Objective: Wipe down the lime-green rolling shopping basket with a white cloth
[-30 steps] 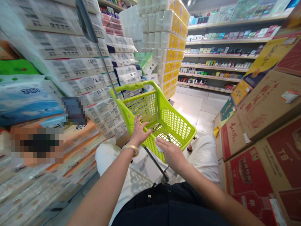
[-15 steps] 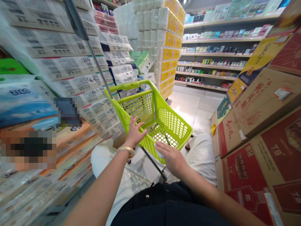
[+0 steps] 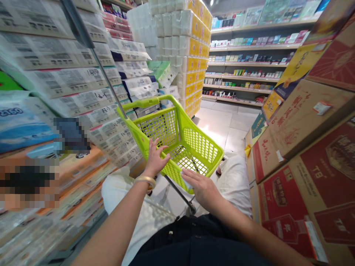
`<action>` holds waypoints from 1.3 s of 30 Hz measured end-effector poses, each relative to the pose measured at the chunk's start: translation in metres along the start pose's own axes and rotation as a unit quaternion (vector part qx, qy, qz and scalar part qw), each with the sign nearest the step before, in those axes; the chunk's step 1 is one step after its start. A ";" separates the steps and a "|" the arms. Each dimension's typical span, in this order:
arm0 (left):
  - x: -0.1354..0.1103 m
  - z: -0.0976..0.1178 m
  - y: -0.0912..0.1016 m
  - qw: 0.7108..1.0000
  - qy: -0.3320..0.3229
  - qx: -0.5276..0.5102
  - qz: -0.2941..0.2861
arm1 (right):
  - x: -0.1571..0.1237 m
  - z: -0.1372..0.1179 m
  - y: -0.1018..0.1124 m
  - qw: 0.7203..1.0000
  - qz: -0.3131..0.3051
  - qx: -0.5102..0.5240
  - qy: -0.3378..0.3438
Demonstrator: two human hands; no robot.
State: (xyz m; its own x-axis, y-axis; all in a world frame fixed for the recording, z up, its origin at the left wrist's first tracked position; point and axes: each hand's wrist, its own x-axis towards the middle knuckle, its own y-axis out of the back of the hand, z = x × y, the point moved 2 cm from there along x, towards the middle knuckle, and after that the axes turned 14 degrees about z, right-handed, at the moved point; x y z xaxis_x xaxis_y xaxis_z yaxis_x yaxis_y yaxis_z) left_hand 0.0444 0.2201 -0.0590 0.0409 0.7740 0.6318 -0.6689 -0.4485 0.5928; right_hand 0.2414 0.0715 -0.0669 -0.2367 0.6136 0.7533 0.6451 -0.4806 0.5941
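Observation:
A bright green plastic shopping basket [image 3: 183,122] with lattice walls stands tilted between my knees on a metal frame. My left hand [image 3: 155,158] rests at its near-left edge, fingers spread and nothing held. A gold bangle [image 3: 145,179] circles that wrist. Under the fingers of my right hand [image 3: 203,186] is a small white wipe [image 3: 186,180], pressed on the basket's near side. The fingers partly cover it, so I cannot tell whether it is cloth or tissue. From the basket's left corner a metal pole with a grey handle [image 3: 77,26] rises.
Stacked packs of paper [image 3: 74,79] wall in the left side. Yellow and white tissue-roll bundles [image 3: 191,62] tower behind the basket. On the right, cardboard cartons [image 3: 298,122] are piled close to my leg. Shelves of small goods [image 3: 246,64] line the back, beyond pale floor tiles [image 3: 213,116].
The whole view has shifted slightly, with the surroundings a little further left. Both hands keep nearly the same places on the basket; the wipe stays under my right hand.

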 end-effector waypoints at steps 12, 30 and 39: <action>0.000 0.001 0.001 1.000 0.000 -0.003 0.001 | 0.014 0.003 -0.016 1.000 0.002 0.013 -0.010; 0.017 -0.017 -0.002 1.000 -0.011 -0.020 -0.001 | -0.005 -0.002 -0.010 0.999 0.006 0.028 0.021; -0.035 0.043 0.007 0.992 -0.122 -0.014 0.038 | -0.023 0.006 -0.001 0.998 0.008 0.045 0.030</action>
State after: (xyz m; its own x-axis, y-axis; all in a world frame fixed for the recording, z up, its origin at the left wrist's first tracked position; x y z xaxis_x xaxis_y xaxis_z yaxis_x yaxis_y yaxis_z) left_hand 0.0696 0.1706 -0.0556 0.1655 0.6067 0.7775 -0.6971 -0.4857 0.5274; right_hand 0.2511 0.0615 -0.0867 -0.2679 0.5659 0.7797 0.7117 -0.4292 0.5561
